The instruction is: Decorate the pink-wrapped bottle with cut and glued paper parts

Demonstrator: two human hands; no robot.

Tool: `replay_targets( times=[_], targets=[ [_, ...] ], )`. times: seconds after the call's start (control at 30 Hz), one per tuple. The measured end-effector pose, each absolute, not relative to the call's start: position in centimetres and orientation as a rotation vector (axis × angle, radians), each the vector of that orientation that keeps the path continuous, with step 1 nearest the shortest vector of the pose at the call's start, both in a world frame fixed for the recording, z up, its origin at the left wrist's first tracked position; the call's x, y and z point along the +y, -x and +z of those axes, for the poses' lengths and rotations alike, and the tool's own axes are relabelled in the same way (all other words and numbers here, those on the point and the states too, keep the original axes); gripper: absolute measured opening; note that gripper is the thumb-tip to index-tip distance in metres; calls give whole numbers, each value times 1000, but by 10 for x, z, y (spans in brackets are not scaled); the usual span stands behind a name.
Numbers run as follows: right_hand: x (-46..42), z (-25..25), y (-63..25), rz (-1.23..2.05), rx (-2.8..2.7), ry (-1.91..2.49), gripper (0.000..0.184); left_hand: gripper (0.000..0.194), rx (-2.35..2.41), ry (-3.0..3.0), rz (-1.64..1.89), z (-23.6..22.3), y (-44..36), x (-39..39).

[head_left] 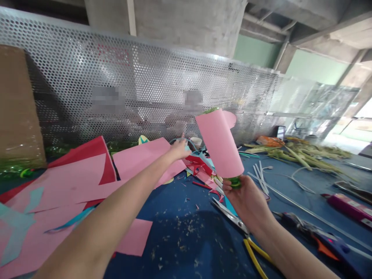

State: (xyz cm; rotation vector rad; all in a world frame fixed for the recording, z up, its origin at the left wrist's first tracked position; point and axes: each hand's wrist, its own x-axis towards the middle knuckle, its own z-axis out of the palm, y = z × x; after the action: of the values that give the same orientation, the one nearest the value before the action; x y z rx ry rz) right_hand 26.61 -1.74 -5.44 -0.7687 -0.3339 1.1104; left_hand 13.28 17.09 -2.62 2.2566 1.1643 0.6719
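My right hand [247,197] is closed round the green neck of an upside-down plastic bottle [235,182]. Pink paper [221,143] wraps the bottle's body, and a rounded pink flap stands out behind it. Stretched far forward, my left hand [180,149] is over the back of the table beside a small white cup-like thing [196,142]. Its fingers are apart, one pointing up, and I see nothing held in them. Red, pink and blue paper scraps [200,164] lie just right of it. Scissors with yellow handles [240,224] lie open below my right hand.
Large pink sheets [72,182] and red paper [84,153] cover the left side. At right lie a glue gun [322,240], a purple box-like object [350,207], white strips [261,178] and pale green husk-like strips [302,151]. A perforated metal panel [162,89] borders the blue table [180,240].
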Motion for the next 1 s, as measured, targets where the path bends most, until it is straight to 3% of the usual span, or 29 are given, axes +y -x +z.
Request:
replay_targets(
  times=[0.07, 0.17, 0.2, 0.53, 0.7, 0.87, 1.0],
  targets=[
    [-17, -54, -264, 1104, -316, 776, 14, 36, 1243, -2422, 573, -34, -117, 166],
    [-16, -54, -263, 1102, -294, 783, 11, 92, 1337, -2584, 326, -46, -85, 156],
    [-16, -54, -263, 1104, -289, 783, 10, 100, 1374, -2616, 257, -49, -75, 153],
    [-20, -55, -258, 1120, -279, 804, 9, 67, 1124, -2919, 165, -36, -23, 144],
    [-24, -53, -256, 1139, -287, 837, 11, 70, 1016, -2929, 238, -8, -9, 131],
    [-25, -51, -256, 1187, -297, 868, 14, 80, 1029, -2894, 171, -14, 8, 118],
    [-24, -55, -259, 1203, -317, 862, 16, 60, 1078, -2844, 171, -13, 11, 105]
  ],
)
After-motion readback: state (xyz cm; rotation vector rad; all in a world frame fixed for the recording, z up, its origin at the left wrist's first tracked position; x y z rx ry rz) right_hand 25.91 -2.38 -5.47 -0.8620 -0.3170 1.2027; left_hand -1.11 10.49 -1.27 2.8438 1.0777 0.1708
